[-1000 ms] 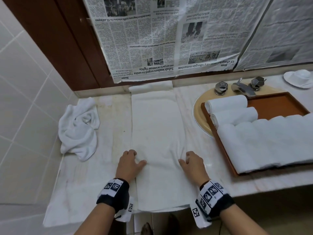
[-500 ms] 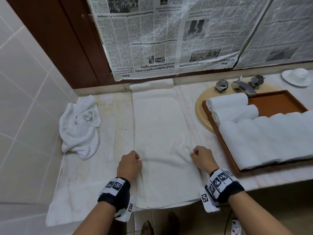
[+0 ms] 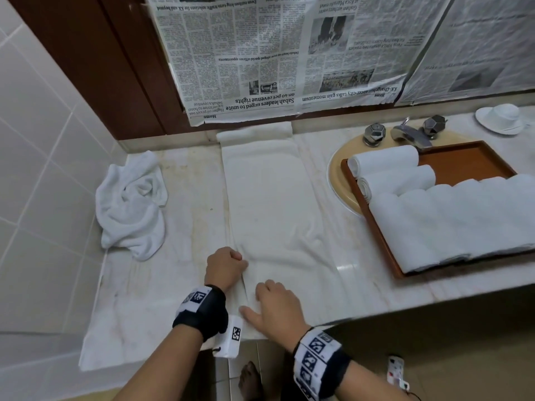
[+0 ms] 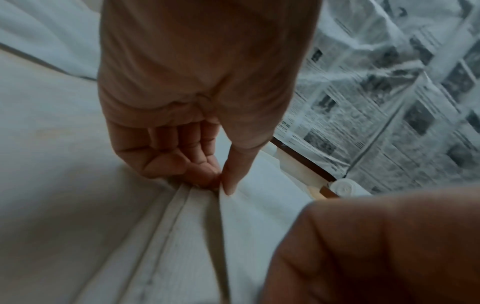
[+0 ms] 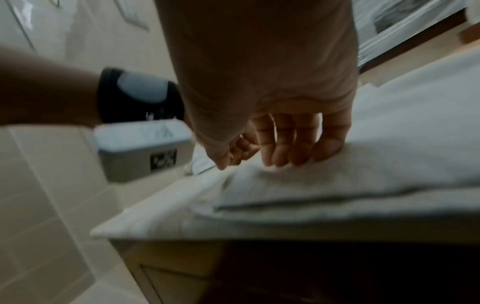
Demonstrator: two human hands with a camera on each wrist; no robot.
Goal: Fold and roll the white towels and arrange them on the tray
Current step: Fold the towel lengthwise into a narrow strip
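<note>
A long white towel [image 3: 269, 198] lies flat along the marble counter, its far end folded up against the wall. My left hand [image 3: 228, 264] sits at the towel's left edge, where thumb and forefinger pinch the edge [image 4: 221, 181]. My right hand [image 3: 275, 308] lies just behind it on the near end. Its curled fingers [image 5: 285, 152] and thumb hold the towel's [image 5: 363, 181] right side, drawn over to the left. The brown tray [image 3: 469, 160] at the right holds two rolled towels [image 3: 385, 159] at its back. A row of several more rolls [image 3: 463, 221] lies in front of them.
A crumpled white towel [image 3: 130, 204] lies in the left corner by the tiled wall. The tray rests over a sink [image 3: 338, 175] with a chrome faucet [image 3: 411, 134] behind it. An upturned white cup [image 3: 503, 117] stands far right. Newspaper [image 3: 275, 53] covers the back wall.
My right hand left the towel's right edge and crossed to the left, drawing the near right side over. My left hand closed into a pinch on the left edge.
</note>
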